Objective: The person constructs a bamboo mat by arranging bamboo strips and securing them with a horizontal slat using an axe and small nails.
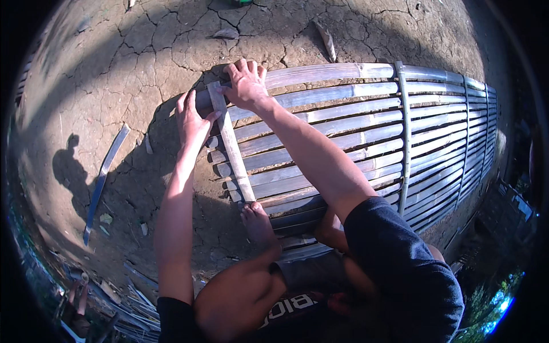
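This is an outdoor yard: sunlit, cracked bare earth (171, 34) spreads across the upper part of the frame, green foliage (480, 313) shows at lower right, and thin strips (136, 313) lie heaped at lower left.

Cracked ground (171, 34): bright sunlit areas beside broad bands of shade.
Head-and-shoulders shadow (67, 164): dark, compact, at left; light arrives from the right.
Bamboo slats (320, 97): bluish-white sheen on the faces, dark gaps between.
Left hand (193, 124): pale highlight toward the wrist; contours fairly sharp.
Shorts (311, 271): dim, little detail.
Foliage (486, 311): blue-white glare at lower right.
Fisheye rim: black vignette, bent edges, softened detail.
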### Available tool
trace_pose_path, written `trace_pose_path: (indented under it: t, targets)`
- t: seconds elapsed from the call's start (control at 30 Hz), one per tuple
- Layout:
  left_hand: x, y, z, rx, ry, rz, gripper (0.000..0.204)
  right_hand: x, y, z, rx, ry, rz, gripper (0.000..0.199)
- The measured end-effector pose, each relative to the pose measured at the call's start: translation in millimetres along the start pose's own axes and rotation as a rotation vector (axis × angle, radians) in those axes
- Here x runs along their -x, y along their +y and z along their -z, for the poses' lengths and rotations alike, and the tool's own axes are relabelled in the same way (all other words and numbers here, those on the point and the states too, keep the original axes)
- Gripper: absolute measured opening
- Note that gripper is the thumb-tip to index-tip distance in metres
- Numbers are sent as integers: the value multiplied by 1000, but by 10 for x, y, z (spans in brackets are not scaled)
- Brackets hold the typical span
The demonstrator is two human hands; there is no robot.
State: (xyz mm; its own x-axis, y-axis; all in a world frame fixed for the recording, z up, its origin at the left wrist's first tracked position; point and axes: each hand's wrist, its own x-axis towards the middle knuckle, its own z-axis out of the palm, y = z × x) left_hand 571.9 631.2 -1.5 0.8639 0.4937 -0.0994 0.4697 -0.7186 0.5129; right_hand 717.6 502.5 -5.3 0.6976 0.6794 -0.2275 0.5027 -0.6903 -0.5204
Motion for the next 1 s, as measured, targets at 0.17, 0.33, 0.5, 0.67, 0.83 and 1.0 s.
trace_pose_path:
  t: [0.17,0.33,0.5,0.67,0.83,1.0]
  targets:
    - [6,20,-100,24,10,-19,88,-42,-102,68,62,-50,-181,66]
    - [56,-150,22,-19,-60,-20,90,-187,-408,215,58,-324,-182,63]
    - [73,-183,296,-26,-244,-215,99,-220,-300,260,60,-266,-144,51]
    - [92,-167,312,-268,-182,-242,97,-232,-390,274,113,-322,-131,38]
    - [103,-174,300,-314,-178,-242,94,-220,-367,249,111,-341,-141,36]
    - [117,-207,230,-305,-103,-266,89,-174,-307,229,58,-317,-138,30]
